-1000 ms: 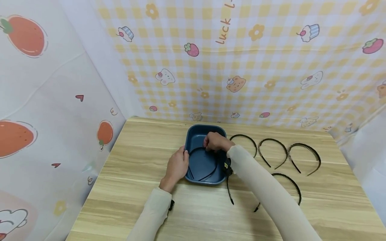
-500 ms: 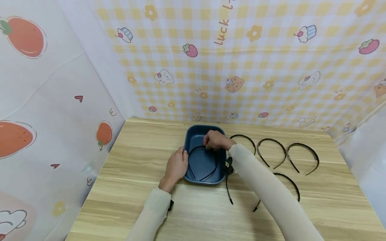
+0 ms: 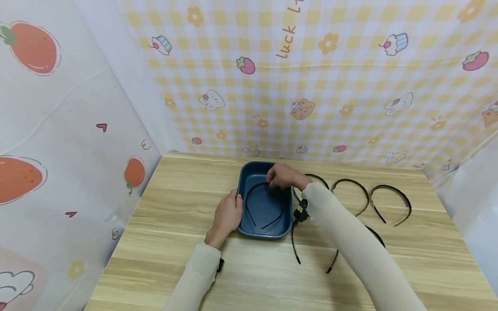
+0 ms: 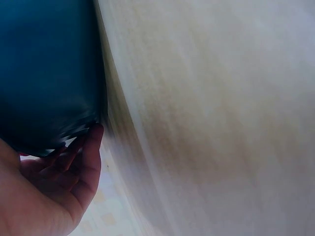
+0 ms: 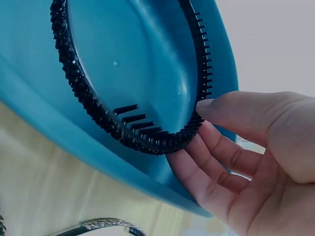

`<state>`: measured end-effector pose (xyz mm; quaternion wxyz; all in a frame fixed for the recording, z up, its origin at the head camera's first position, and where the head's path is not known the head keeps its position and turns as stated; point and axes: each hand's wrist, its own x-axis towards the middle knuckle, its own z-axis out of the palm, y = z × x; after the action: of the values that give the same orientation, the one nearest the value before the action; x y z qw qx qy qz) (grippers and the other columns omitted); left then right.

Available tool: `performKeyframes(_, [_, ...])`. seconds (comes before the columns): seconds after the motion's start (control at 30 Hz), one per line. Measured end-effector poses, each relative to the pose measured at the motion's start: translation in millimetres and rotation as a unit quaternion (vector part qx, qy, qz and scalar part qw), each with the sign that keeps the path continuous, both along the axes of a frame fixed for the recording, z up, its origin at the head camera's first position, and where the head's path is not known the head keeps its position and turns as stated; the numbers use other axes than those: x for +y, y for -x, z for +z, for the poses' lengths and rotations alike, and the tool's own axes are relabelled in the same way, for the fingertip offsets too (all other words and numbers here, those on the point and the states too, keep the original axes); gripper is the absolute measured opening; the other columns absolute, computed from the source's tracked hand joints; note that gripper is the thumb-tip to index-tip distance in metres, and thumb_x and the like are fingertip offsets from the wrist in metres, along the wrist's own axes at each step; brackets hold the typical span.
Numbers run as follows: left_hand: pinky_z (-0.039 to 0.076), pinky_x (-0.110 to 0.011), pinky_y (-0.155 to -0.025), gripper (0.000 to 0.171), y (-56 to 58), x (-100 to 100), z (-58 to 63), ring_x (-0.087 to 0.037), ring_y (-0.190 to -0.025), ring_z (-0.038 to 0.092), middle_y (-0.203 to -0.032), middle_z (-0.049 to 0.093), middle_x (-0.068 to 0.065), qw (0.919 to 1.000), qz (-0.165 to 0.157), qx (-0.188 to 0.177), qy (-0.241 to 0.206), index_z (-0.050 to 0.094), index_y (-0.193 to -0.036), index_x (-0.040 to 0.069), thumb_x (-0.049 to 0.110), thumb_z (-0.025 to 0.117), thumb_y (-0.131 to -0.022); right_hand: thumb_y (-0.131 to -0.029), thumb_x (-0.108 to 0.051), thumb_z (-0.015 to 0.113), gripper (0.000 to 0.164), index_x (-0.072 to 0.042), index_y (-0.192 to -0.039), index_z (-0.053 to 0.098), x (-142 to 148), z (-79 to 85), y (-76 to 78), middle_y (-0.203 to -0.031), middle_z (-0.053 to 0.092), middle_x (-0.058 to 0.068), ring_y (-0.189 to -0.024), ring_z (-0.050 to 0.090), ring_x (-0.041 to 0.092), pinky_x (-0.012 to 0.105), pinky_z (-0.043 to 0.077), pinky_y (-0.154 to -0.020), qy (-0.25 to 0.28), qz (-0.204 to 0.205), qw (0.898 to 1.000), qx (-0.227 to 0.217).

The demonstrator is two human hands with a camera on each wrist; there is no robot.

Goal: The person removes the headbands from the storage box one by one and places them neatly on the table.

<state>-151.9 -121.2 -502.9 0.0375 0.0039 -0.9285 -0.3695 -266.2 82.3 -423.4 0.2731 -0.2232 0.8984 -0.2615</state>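
A blue rectangular plastic basin [image 3: 257, 236] stands on the wooden table. My left hand [image 3: 228, 211] holds its left side; in the left wrist view the fingers [image 4: 91, 162] of that hand lie against the basin's wall. Over the basin's far right part, my right hand [image 3: 285, 176] pinches a black toothed headband [image 5: 93, 101] at its arched top, between thumb and fingers. Its band looks studded on the outside, with comb teeth inside. The two legs of the headband hang inside the basin, pointing to the near side. Whether the tips touch the floor cannot be told.
Several more black headbands lie on the table to the right, among them one at the far right [image 3: 407, 203] and one in the back row [image 3: 363, 190]. My right forearm covers parts of others. A checkered cloth wall [image 3: 350, 86] rises behind the table.
My right hand has moved slightly up and to the right, drawing the headband the same way within the basin. My left hand stays at the basin's left side.
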Motion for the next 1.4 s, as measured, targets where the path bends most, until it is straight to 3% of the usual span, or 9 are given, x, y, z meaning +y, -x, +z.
performKeyframes(0.4, [0.052, -0.042, -0.072, 0.034, 0.5, -0.2, -0.4, -0.024, -0.078, 0.062, -0.083, 0.062, -0.007, 1.0000, 0.000, -0.001, -0.002, 0.059, -0.128, 0.002, 0.021, 0.041, -0.106, -0.091, -0.003, 0.065, 0.021, 0.004, -0.110, 0.071, 12.4, 12.5, 3.6, -0.101, 0.070, 0.013, -0.087, 0.066, 0.020, 0.033, 0.058, -0.072, 0.044, -0.007, 0.999, -0.014])
performKeyframes(0.57, [0.053, -0.043, -0.072, 0.035, 0.6, 0.1, -0.4, -0.026, -0.082, 0.066, -0.091, 0.067, -0.010, 1.0000, 0.001, 0.002, -0.001, 0.059, -0.130, 0.001, 0.020, 0.042, -0.106, -0.092, -0.004, 0.064, 0.023, 0.006, -0.112, 0.070, 20.4, 16.1, 2.3, -0.102, 0.069, 0.014, -0.085, 0.064, 0.019, 0.032, 0.057, -0.070, 0.053, -0.007, 0.999, -0.012])
performKeyframes(0.87, [0.054, -0.046, -0.074, 0.035, 0.6, 0.3, -0.7, -0.029, -0.088, 0.068, -0.098, 0.069, -0.013, 1.0000, 0.001, 0.004, -0.007, 0.059, -0.130, 0.001, 0.020, 0.042, -0.106, -0.092, -0.004, 0.064, 0.022, 0.005, -0.111, 0.070, 37.6, 22.2, -0.6, -0.095, 0.068, 0.011, -0.078, 0.060, 0.018, 0.043, 0.057, -0.074, 0.064, -0.013, 0.998, -0.009])
performKeyframes(1.13, [0.053, -0.042, -0.070, 0.035, 1.4, 0.2, -2.7, -0.025, -0.080, 0.065, -0.092, 0.067, -0.010, 1.0000, 0.000, -0.001, -0.006, 0.059, -0.129, 0.002, 0.021, 0.041, -0.106, -0.092, -0.004, 0.063, 0.024, 0.005, -0.114, 0.069, 55.3, 25.2, -0.7, -0.096, 0.068, 0.011, -0.083, 0.063, 0.018, 0.034, 0.057, -0.073, 0.067, -0.012, 0.998, 0.000])
performKeyframes(1.4, [0.050, -0.038, -0.066, 0.035, 2.2, 0.0, -2.6, -0.022, -0.074, 0.061, -0.085, 0.064, -0.007, 1.0000, -0.003, -0.004, -0.005, 0.059, -0.130, 0.000, 0.020, 0.041, -0.106, -0.092, 0.001, 0.057, 0.023, 0.006, -0.110, 0.069, 76.9, 24.1, -3.1, -0.097, 0.067, 0.017, -0.082, 0.061, 0.018, 0.036, 0.057, -0.072, 0.080, -0.011, 0.997, 0.003])
